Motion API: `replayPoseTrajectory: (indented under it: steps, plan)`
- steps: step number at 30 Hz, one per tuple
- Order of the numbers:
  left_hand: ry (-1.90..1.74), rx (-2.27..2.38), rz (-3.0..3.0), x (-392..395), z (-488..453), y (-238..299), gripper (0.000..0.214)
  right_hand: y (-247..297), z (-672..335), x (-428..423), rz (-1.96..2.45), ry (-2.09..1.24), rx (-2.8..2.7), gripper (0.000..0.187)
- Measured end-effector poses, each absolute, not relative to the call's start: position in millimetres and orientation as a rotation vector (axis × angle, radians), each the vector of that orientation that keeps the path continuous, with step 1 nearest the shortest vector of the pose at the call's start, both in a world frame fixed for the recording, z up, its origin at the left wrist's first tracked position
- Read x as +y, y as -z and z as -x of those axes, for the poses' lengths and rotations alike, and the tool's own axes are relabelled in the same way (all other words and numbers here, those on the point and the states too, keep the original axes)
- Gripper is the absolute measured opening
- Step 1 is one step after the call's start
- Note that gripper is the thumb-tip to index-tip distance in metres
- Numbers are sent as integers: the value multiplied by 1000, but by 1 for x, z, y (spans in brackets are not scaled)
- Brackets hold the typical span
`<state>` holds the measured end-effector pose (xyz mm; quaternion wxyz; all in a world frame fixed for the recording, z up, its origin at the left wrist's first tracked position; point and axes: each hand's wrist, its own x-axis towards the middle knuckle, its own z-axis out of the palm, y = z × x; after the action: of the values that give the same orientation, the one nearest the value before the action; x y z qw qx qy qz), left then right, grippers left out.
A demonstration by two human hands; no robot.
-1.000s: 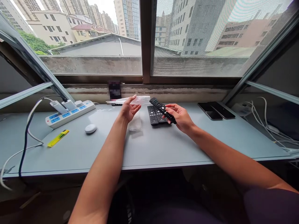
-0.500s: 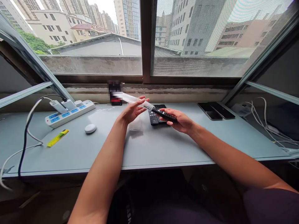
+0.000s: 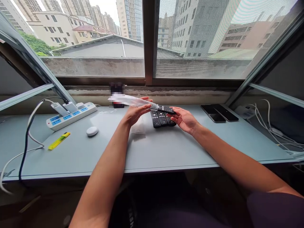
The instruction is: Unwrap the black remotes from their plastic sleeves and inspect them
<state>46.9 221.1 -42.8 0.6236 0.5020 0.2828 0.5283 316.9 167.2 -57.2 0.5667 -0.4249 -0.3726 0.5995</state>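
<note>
Left hand [image 3: 136,113]: palm up, fingers pressed together, thumb across, pinching a clear plastic sleeve [image 3: 131,101] that runs level above the desk, with its far end blurred out in front of a pixelated object [image 3: 117,100] on the sill. Right hand [image 3: 184,119]: fingers slightly spread, tips at the underside of a black remote control [image 3: 166,109]. Cannot tell whether they grip it or only support it. The remote's near end meets the sleeve's open end; whether it has entered is unclear.

Below, two more black remotes [image 3: 156,119] lie side by side on the grey desk [image 3: 156,148], their button labels too small to read. A folded clear plastic piece [image 3: 138,126] lies just under the left hand.

Further left: white power strip [image 3: 71,115] with blue switches and plugged-in adapters, white oval object [image 3: 92,131], yellow marker [image 3: 59,140], its print illegible. Right: two black phones [image 3: 219,113], face down or face up cannot tell. No brand legible anywhere.
</note>
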Motion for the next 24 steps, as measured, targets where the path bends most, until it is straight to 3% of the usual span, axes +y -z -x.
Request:
replayPoseTrajectory:
  steps: [5, 14, 21, 24]
  plan:
    - [-1059, 629, -1171, 213, -54, 43, 57, 63, -311, 165, 950, -1451, -959, 10]
    - [-1205, 625, -1237, 218, -49, 44, 54, 57, -312, 161, 904, -1368, -1037, 10]
    - [-1056, 581, -1311, 207, -59, 44, 53, 52, -304, 145, 730, -1626, -1248, 42]
    - [-1046, 554, -1263, 208, -60, 45, 60, 51, -305, 145, 737, -1623, -1271, 43]
